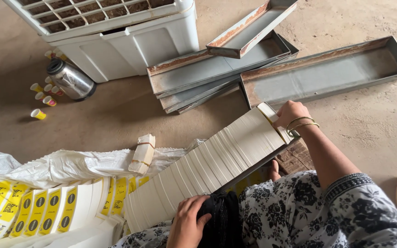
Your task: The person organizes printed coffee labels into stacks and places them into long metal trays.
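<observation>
A small packaging workshop, with the work done on the floor.

The bare concrete floor held rusted metal trays, a white air cooler, a steel flask among small paper cups, and long rows of flat white card blanks beside yellow printed ones.

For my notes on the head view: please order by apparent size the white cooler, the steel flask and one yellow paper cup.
1. White cooler
2. Steel flask
3. Yellow paper cup
</observation>
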